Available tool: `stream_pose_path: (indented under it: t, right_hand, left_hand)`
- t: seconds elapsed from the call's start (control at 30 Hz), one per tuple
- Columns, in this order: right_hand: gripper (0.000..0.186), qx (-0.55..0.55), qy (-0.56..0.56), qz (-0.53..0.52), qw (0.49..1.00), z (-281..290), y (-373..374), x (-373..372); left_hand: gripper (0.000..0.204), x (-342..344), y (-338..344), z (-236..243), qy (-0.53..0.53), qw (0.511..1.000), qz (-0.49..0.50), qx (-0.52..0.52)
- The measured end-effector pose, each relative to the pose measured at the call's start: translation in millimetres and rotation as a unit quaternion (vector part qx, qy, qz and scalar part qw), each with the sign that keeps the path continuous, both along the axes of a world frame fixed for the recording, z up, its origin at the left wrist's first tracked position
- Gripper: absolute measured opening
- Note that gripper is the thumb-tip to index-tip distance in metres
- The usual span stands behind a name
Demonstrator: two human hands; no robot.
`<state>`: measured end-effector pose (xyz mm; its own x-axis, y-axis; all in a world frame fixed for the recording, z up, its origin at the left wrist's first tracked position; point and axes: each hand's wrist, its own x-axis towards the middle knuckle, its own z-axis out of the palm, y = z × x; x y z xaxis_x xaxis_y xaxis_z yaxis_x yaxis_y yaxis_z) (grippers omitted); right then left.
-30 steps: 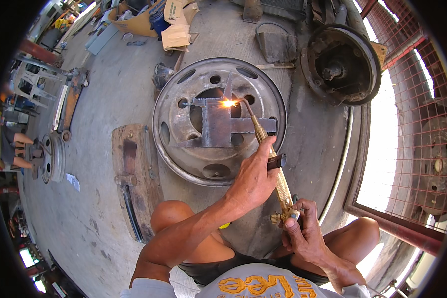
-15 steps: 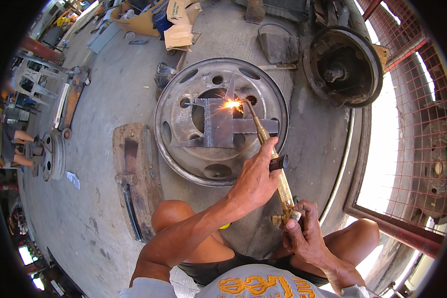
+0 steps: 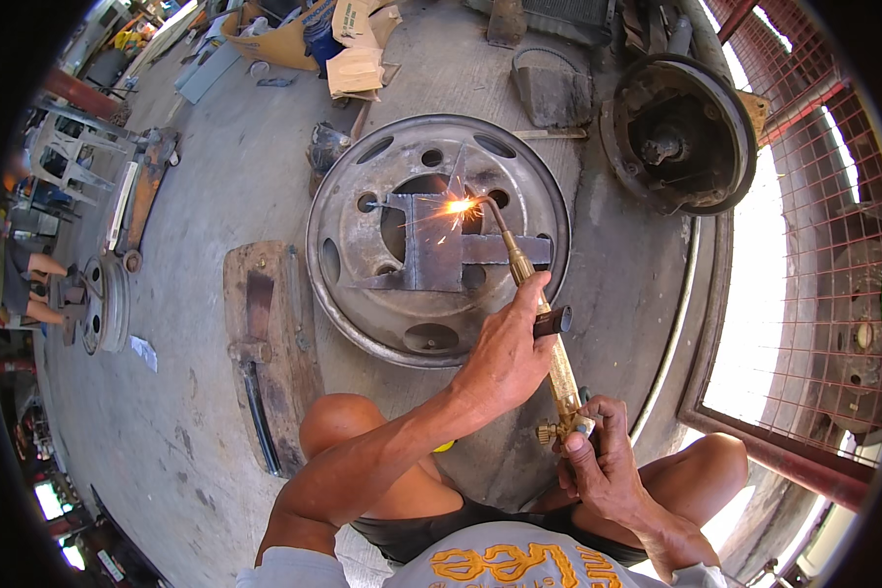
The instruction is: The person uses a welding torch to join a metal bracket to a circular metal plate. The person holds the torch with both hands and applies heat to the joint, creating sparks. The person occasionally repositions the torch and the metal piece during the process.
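Holding torch [image 3: 562, 377] in left hand [image 3: 505, 355] at barrel [image 3: 522, 267] and right hand [image 3: 605, 461] at valve end [image 3: 549, 431], directing flame [image 3: 458, 207] at plate [image 3: 435, 247] lying on wheel [image 3: 382, 318]; possibly risking a scored wheel through drift of tip [image 3: 491, 206].

1. The head view looks steeply down from above the grey shirt [image 3: 490, 566] and bent knees [image 3: 338, 419], facing out over the concrete floor [image 3: 191, 245].
2. It stands fairly near: the steel wheel [image 3: 374, 312] lies just above mid-frame.
3. Its wide fisheye bows the red mesh panel [image 3: 804, 110] on the right, and black closes in at the corners.
4. The far left rim is so squeezed and dim that details there are hard to tell.
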<state>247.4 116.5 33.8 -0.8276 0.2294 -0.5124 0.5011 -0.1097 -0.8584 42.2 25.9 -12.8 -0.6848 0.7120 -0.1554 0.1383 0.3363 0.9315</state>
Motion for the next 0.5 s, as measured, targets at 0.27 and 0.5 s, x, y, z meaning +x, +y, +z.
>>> stream_pose_path:
  t: [0.27,0.5]
  right_hand:
    - [0.039,0.006,0.002,-0.007,1.000,-0.9,-0.7,0.3]
    - [0.039,-0.016,-0.007,-0.007,1.000,-1.7,-0.4,0.4]
  left_hand:
    - [0.059,0.9,-0.1,-4.6,0.013,1.000,0.006,0.026]
    - [0.059,-0.3,0.9,-5.5,0.025,0.999,0.008,0.035]
